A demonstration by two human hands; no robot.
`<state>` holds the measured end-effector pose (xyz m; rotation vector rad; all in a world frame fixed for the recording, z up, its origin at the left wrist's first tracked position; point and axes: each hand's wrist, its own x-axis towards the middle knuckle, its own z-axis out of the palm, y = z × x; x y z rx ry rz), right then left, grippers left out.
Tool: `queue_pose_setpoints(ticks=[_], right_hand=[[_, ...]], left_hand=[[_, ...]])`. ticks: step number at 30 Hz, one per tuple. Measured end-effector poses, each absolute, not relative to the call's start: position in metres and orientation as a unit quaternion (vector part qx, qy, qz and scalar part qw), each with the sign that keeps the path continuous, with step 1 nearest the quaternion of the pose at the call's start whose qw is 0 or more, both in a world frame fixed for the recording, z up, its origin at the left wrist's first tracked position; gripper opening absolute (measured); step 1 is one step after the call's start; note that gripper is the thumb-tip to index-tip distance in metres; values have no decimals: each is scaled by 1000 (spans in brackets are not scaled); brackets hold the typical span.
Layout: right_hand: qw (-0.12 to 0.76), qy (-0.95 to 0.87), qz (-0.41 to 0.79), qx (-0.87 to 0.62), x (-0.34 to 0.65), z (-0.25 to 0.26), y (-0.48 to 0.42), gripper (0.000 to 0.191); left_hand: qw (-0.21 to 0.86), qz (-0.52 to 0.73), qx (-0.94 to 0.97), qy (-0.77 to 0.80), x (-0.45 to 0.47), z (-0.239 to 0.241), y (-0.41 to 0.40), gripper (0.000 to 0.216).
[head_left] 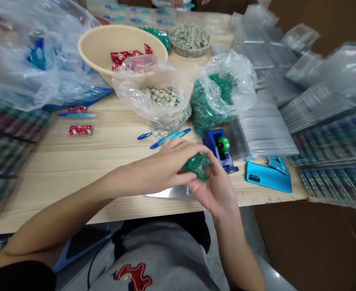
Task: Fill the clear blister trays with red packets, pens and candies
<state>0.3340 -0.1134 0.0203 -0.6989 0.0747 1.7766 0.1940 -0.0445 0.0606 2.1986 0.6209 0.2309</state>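
My left hand (173, 159) and my right hand (215, 192) meet at the table's front edge, curled round a shiny green plastic packet (197, 165). Its exact kind is not clear, and fingers hide part of it. Beneath the hands lies a clear flat plastic sleeve (170, 193), partly covered. Just beyond my left hand are a blue pen (170, 138) and a blue pen cap (144, 136). A blue tape dispenser (215, 141) with green tape stands beside my right hand. Behind it, a clear bag (209, 107) holds more green packets.
Another clear bag (165, 99) holds small striped packets. A cream basin (88, 50) contains red packets. At right are stacked clear sleeves (265, 129) and a blue phone (268, 178). Filled packs (8, 149) line the left side. Another person's hand (178, 3) shows at the far edge.
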Motion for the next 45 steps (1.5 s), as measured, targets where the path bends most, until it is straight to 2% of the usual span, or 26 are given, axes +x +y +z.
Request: queue_pose_setpoints(ticks=[6, 12, 15, 18, 24, 31, 34, 37, 39, 45], right_hand=[[555, -21, 778, -295, 328, 17, -119, 32], [531, -111, 772, -330, 325, 16, -125, 34], [524, -133, 774, -330, 322, 15, -127, 31], [513, -139, 774, -345, 321, 13, -129, 24], [498, -171, 766, -368, 313, 8, -131, 23], [512, -271, 676, -456, 296, 6, -146, 17], [506, -331, 612, -511, 292, 10, -149, 21], [487, -421, 538, -544, 293, 15, -151, 8], [487, -461, 503, -546, 297, 15, -154, 8], [585, -376, 486, -529, 313, 8, -163, 14]], left_hand=[[487, 181, 813, 263, 172, 53, -47, 41], [437, 268, 803, 303, 160, 35, -60, 27], [448, 303, 777, 322, 157, 29, -67, 23], [489, 338, 732, 334, 154, 25, -73, 25], [576, 392, 621, 361, 148, 18, -83, 31], [619, 463, 510, 378, 147, 11, -96, 11], [604, 470, 510, 394, 149, 10, -102, 13], [587, 473, 512, 413, 148, 6, -108, 13], [588, 483, 496, 419, 145, 3, -110, 15], [705, 493, 358, 363, 146, 6, -104, 18]])
